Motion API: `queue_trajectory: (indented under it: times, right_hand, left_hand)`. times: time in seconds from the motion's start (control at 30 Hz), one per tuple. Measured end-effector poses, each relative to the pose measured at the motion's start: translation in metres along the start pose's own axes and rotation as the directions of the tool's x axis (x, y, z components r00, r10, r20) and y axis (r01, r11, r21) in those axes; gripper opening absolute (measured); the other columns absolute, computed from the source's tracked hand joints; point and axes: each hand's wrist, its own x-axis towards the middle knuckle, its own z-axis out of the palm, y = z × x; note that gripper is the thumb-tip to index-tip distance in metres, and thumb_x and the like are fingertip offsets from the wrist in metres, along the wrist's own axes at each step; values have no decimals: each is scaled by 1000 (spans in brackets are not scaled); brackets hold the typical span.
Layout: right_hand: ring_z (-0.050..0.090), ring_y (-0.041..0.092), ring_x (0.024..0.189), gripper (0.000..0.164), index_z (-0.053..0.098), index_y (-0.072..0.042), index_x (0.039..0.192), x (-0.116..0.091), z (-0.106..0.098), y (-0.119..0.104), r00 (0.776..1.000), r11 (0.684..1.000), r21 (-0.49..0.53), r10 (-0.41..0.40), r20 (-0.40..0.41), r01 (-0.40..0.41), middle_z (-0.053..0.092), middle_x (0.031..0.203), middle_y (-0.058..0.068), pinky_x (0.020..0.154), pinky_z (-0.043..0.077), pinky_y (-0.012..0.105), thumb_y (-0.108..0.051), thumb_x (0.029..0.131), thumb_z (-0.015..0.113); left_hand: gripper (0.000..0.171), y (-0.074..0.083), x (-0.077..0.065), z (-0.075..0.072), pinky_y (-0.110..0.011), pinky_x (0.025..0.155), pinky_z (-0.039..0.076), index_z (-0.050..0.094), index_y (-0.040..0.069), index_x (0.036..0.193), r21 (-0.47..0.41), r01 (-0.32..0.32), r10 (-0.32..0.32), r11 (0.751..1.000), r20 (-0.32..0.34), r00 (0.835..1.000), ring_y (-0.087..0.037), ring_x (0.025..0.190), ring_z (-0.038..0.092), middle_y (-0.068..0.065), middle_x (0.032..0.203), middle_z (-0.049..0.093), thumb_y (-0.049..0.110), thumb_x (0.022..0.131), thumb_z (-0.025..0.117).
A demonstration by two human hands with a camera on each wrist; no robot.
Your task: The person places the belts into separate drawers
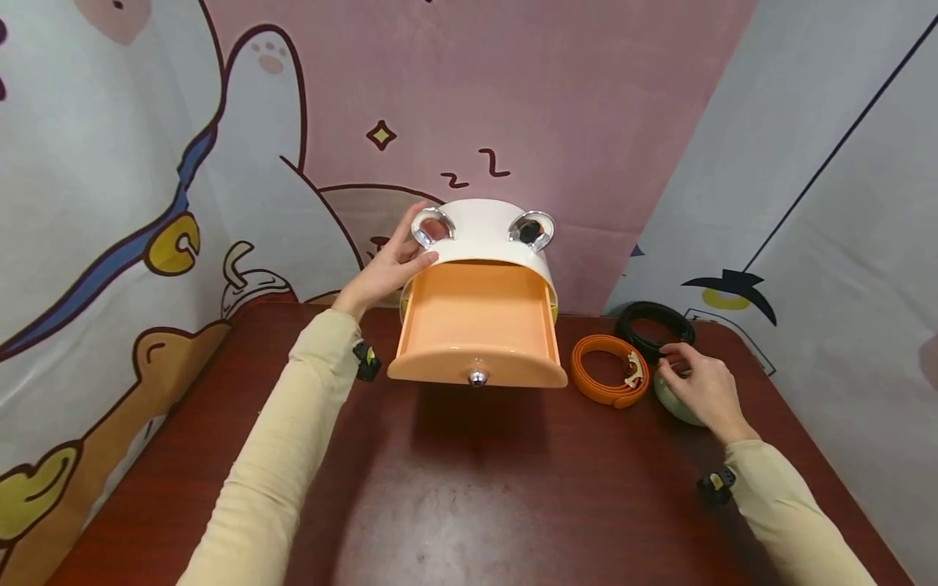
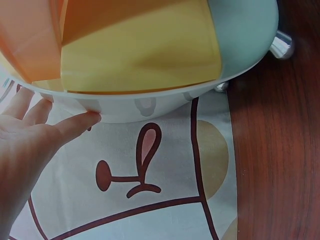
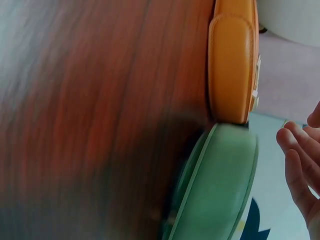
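Touching the white box (image 1: pixel 479 236), my left hand (image 1: pixel 388 275) lies relaxed; my empty right hand (image 1: pixel 703 392) hangs over the green belt (image 1: pixel 676 400). Left wrist view: fingertips (image 2: pixel 89 119) meet the box. Right wrist view: loose fingers (image 3: pixel 297 175) above the belt.

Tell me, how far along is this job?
Done: the drawer is pulled open. In hand: the left hand rests on the white cabinet; the right hand hovers by the green coil. Perhaps left: filling the drawer, which looks empty; coil, orange belt and black belt lie outside.
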Motion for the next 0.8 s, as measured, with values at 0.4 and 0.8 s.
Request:
queue_trajectory:
  times: [0.4, 0.8]
  right_hand:
    - [60, 26, 60, 22, 62, -7, 102, -10, -9, 25, 998, 997, -26, 70, -7, -70, 65, 82, 13, 50, 42, 41, -13, 81, 61]
    - [60, 28, 62, 26, 59, -5, 104, -21, -17, 43, 989, 987, -61, 148, 11, -147, 64, 83, 16, 51, 41, 38, -14, 80, 63]
  left_hand:
    - [73, 0, 0, 0, -47, 87, 39, 6, 29, 143, -26, 5, -5, 1000, 8, 1000, -31, 109, 48, -23, 134, 34, 7, 90, 50]
    - [73, 0, 0, 0, -50, 88, 38, 3, 25, 144, -41, -14, 14, 999, 18, 1000, -32, 109, 47, -23, 135, 33, 5, 90, 50]
